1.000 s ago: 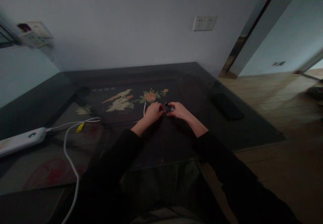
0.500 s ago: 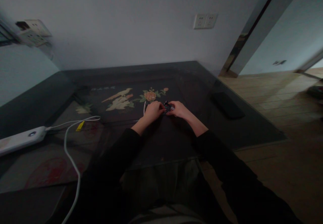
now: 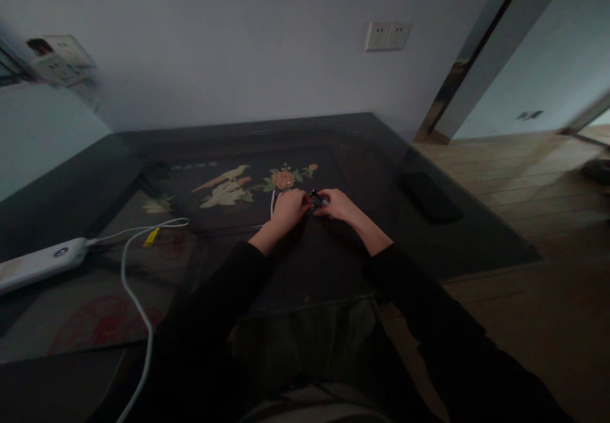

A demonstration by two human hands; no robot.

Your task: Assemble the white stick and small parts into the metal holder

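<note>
A small dark object (image 3: 315, 202) with a few lighter and greenish bits sits between my hands, just over the dark table (image 3: 305, 264). It may be an electronic part, but it is too small and dim to tell. My left hand (image 3: 288, 208) grips its left side with bent fingers. From the right, my right hand (image 3: 337, 204) pinches it between thumb and fingers. The fingers hide much of its outline. Beside my left hand's outer edge a short piece of white cable (image 3: 273, 203) shows.
A white power strip (image 3: 45, 263) with a pale cord (image 3: 138, 305) lies on the left, near a yellow tag (image 3: 151, 237). A flat black object (image 3: 431, 197) rests on the right of the table. A wall socket (image 3: 387, 35) is behind. The table has a bird-and-flower picture (image 3: 229, 188).
Both hands stay in nearly the same place on the small dark object. Only slight shifts of the fingers and of the camera's view show.
</note>
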